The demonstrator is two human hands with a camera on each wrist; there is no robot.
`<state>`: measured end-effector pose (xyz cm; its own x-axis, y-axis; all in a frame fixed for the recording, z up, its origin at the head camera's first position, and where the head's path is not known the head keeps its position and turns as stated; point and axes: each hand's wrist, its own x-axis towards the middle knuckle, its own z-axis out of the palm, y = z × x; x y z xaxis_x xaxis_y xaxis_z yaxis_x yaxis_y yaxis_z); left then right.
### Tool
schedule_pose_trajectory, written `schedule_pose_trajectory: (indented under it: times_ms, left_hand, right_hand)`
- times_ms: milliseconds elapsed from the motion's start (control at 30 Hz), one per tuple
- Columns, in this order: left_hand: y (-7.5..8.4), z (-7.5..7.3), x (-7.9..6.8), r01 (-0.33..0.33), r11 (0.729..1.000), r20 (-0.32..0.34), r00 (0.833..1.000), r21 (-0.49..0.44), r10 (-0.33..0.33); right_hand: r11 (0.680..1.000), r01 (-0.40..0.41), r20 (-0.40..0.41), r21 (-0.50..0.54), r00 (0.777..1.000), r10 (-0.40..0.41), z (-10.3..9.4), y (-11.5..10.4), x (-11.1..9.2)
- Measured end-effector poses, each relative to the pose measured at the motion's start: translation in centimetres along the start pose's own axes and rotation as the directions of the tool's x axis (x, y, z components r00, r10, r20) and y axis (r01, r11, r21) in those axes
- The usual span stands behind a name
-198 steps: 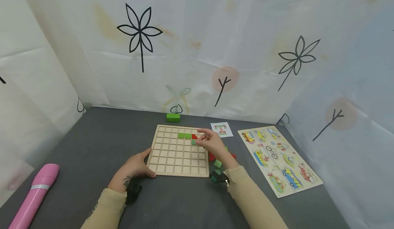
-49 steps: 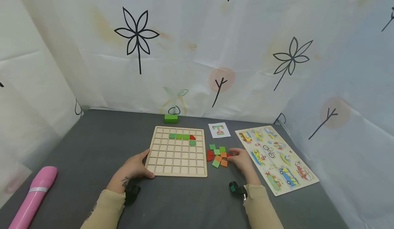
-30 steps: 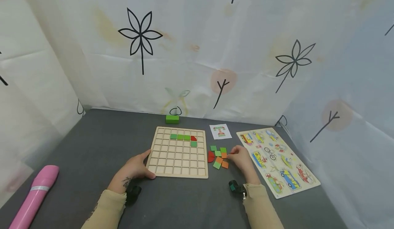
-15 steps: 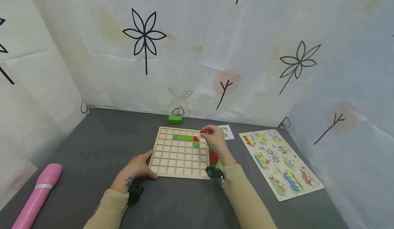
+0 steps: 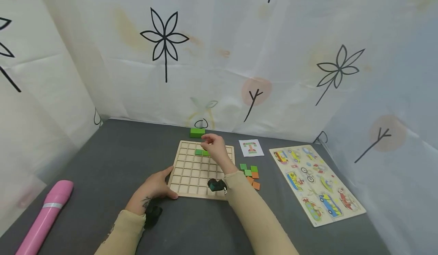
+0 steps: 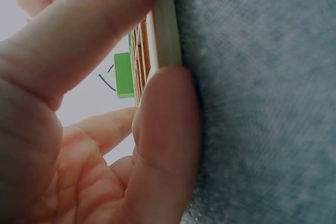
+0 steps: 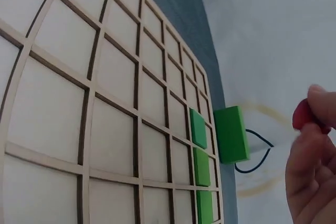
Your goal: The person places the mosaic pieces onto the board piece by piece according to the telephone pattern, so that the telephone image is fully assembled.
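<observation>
A square wooden grid board (image 5: 184, 173) lies on the grey table. My left hand (image 5: 154, 188) rests at its near left corner, thumb against the front edge and index finger along the left side. In the left wrist view, those fingertips (image 6: 170, 95) touch the board's rim. My right hand (image 5: 216, 148) is raised over the board's far side, pinching a small red piece with a curved edge (image 7: 302, 115) between thumb and finger. Green tiles (image 7: 202, 167) sit in a line of cells near the far edge. The right hand and forearm hide the board's other filled cells from the head view.
Loose green and orange tiles (image 5: 254, 175) lie right of the board, partly behind the right sleeve. A printed pattern card (image 5: 251, 147) and a picture puzzle board (image 5: 316, 184) are further right. A green block (image 5: 197, 133) stands behind, a pink microphone (image 5: 51, 209) at left.
My right hand took a red piece from the loose tiles and carried it left across the board's far side. Earlier, another green tile joined the row. The left hand stayed at the board's corner.
</observation>
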<state>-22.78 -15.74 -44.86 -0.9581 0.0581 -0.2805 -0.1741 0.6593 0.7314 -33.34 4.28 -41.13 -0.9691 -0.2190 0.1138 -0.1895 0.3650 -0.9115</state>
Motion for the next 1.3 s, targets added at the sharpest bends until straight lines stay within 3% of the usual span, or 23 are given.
schedule_pose_trajectory:
  times_ms: [167,367,600,700,833,900,1167,1300]
  left_hand:
    - [0.1,0.0,0.0,0.018,1.0,0.005,1.0,0.003,-0.018]
    - [0.0,0.0,0.3,0.023,1.0,0.002,1.0,0.01,-0.023]
    - [0.1,-0.1,0.2,0.031,0.999,0.007,1.0,0.007,-0.031]
    - [0.2,-0.1,0.2,0.031,0.999,0.016,0.999,-0.005,-0.031]
    - [0.2,-0.1,0.1,0.028,1.0,0.016,0.999,-0.003,-0.028]
    - [0.1,-0.1,0.1,0.025,1.0,0.012,1.0,0.005,-0.025]
    - [0.1,-0.2,0.1,-0.006,0.998,0.0,1.0,0.069,0.006]
    - [0.1,-0.2,0.1,0.001,0.997,0.003,1.0,0.071,-0.001]
  right_hand:
    - [0.998,-0.049,0.045,0.029,0.998,0.047,1.1,0.0,0.5]
    - [0.988,-0.026,0.008,-0.154,1.0,0.027,2.2,0.9,1.0]
    - [0.965,-0.026,0.025,-0.261,0.999,0.033,2.9,1.2,1.4]
    - [0.921,0.005,0.039,-0.39,0.999,0.01,3.1,1.3,1.7]
    - [0.819,0.064,0.069,-0.571,0.997,-0.03,3.6,1.6,2.3]
    - [0.788,0.084,0.087,-0.61,0.995,-0.039,3.9,1.7,2.4]
    - [0.708,0.14,0.112,-0.692,0.99,-0.087,4.7,1.7,2.5]
    - [0.702,0.143,0.119,-0.697,0.989,-0.083,4.8,1.4,2.5]
